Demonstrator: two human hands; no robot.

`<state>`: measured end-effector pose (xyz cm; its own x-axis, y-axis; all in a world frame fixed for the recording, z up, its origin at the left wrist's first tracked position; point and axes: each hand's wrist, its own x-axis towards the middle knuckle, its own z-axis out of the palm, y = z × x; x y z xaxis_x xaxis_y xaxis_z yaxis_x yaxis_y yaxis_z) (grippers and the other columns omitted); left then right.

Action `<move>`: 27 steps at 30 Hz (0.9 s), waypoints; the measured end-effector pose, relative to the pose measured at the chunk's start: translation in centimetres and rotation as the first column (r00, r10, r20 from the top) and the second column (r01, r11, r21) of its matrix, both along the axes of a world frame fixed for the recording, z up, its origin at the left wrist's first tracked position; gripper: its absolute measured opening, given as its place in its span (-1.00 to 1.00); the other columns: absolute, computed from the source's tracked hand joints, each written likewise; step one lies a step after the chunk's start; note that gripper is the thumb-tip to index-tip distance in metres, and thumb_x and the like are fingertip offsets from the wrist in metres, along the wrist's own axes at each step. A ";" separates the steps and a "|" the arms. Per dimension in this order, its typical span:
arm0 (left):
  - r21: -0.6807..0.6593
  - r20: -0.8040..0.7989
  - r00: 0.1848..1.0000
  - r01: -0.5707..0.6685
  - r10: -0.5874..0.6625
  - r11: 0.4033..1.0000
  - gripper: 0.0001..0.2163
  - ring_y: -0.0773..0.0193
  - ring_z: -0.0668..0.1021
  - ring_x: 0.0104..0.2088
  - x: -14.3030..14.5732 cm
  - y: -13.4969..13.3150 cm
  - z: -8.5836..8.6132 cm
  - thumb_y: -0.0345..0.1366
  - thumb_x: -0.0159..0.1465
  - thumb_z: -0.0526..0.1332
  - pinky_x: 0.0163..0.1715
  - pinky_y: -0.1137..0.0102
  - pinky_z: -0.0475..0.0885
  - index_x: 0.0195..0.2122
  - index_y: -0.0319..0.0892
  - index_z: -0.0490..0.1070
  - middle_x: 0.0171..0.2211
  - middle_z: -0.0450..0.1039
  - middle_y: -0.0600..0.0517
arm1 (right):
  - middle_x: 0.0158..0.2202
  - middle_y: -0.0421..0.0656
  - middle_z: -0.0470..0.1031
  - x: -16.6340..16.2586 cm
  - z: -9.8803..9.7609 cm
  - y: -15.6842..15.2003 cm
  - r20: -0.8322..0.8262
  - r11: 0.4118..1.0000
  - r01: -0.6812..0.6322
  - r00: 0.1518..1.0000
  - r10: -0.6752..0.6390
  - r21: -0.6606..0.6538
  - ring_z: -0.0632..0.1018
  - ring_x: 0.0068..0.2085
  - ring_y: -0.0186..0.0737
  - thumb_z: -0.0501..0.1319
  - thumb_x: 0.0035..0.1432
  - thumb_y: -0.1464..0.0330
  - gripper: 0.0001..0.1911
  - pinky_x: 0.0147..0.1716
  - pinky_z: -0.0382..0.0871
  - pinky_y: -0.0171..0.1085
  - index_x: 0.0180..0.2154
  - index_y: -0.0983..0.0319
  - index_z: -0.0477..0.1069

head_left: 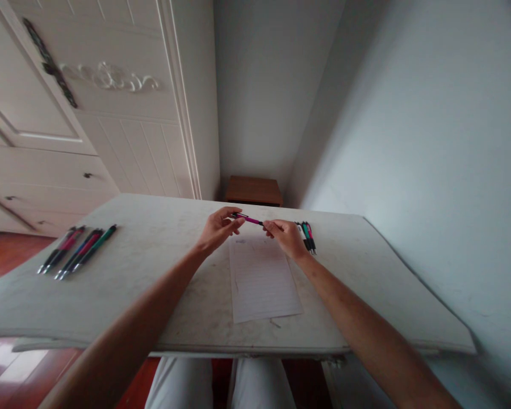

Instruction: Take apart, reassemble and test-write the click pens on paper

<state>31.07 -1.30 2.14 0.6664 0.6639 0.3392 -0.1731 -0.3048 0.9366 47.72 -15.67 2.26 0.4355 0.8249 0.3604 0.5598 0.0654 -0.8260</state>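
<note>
A magenta pen (pixel 252 220) with black ends is held level between my two hands, above the far end of the paper. My left hand (pixel 221 227) pinches its dark clip end with thumb and fingers. At the other end, my right hand (pixel 284 234) grips the black part with its fingertips. Below lies a lined sheet of paper (pixel 264 284) with faint marks near its top. Just right of my right hand, several pens (pixel 309 236) lie side by side, partly hidden by that hand.
On the left of the white table (pixel 162 324) lies a group of several coloured pens (pixel 79 250). A white cabinet (pixel 145 142) stands beyond on the left, a wall rises on the right, and a brown wooden piece (pixel 254 189) sits behind the far edge.
</note>
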 end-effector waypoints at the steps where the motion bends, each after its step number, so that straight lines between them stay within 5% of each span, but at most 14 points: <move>1: -0.003 -0.008 1.000 0.003 -0.003 1.000 -0.49 0.35 0.52 -0.57 0.0 0.0 0.0 0.02 0.06 0.38 -0.58 0.47 0.38 -0.11 -0.26 0.44 -0.40 0.53 -0.03 | -0.54 -0.12 0.53 0.0 0.0 0.0 0.001 1.000 0.004 1.000 -0.004 0.000 0.52 -0.47 -0.23 0.14 0.19 -0.05 -0.47 -0.44 0.31 -0.31 -0.45 0.27 0.53; 6: 0.024 -0.056 0.997 -0.048 0.049 0.999 -0.58 0.39 0.44 -0.64 0.0 -0.1 0.4 0.09 0.12 0.30 -0.63 0.49 0.31 -0.40 -0.25 0.44 -0.59 0.45 0.03 | -0.53 -0.12 0.53 -0.2 0.1 0.0 0.012 1.000 -0.004 1.000 0.004 0.003 0.53 -0.45 -0.22 0.13 0.21 -0.04 -0.47 -0.42 0.32 -0.31 -0.45 0.27 0.54; 15: 0.078 -0.162 0.980 -0.101 0.113 0.992 -0.40 0.42 0.33 -0.71 -0.3 -0.2 0.3 0.17 0.26 0.10 -0.64 0.48 0.22 -0.75 -0.20 0.23 -0.77 0.28 0.04 | -0.51 -0.11 0.54 -0.2 -0.1 0.0 -0.012 1.000 -0.015 1.000 0.015 0.006 0.53 -0.45 -0.23 0.14 0.20 -0.07 -0.46 -0.42 0.33 -0.31 -0.43 0.27 0.54; 18: 0.031 -0.125 0.988 -0.086 0.090 0.996 -0.46 0.41 0.39 -0.69 -0.3 -0.1 0.3 0.17 0.21 0.17 -0.64 0.49 0.26 -0.65 -0.22 0.31 -0.70 0.35 0.03 | -0.52 -0.11 0.54 -0.1 -0.2 0.0 -0.015 1.000 -0.016 1.000 0.016 0.011 0.53 -0.45 -0.22 0.14 0.20 -0.05 -0.48 -0.42 0.33 -0.30 -0.44 0.26 0.53; 23: -0.040 0.006 0.995 -0.095 0.095 0.995 -0.50 0.40 0.51 -0.60 -0.2 0.0 0.3 0.04 0.07 0.37 -0.65 0.50 0.33 -0.13 -0.24 0.41 -0.32 0.50 -0.02 | -0.52 -0.12 0.53 0.0 -0.3 0.1 -0.006 1.000 -0.008 1.000 0.008 0.019 0.53 -0.45 -0.22 0.14 0.21 -0.03 -0.50 -0.42 0.33 -0.30 -0.45 0.26 0.51; 27: -0.027 -0.007 0.999 -0.051 0.051 0.998 -0.53 0.39 0.50 -0.61 -0.1 0.0 0.3 -0.02 0.04 0.40 -0.63 0.50 0.35 -0.16 -0.26 0.45 -0.38 0.50 -0.02 | -0.52 -0.12 0.53 0.2 -0.5 0.2 0.002 1.000 0.003 1.000 -0.003 0.014 0.52 -0.45 -0.22 0.14 0.21 -0.02 -0.50 -0.42 0.33 -0.30 -0.44 0.26 0.52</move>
<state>30.99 -1.30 2.41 0.6339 0.7058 0.3164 -0.1517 -0.2876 0.9457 47.94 -15.50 1.79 0.4370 0.8184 0.3731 0.5616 0.0757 -0.8239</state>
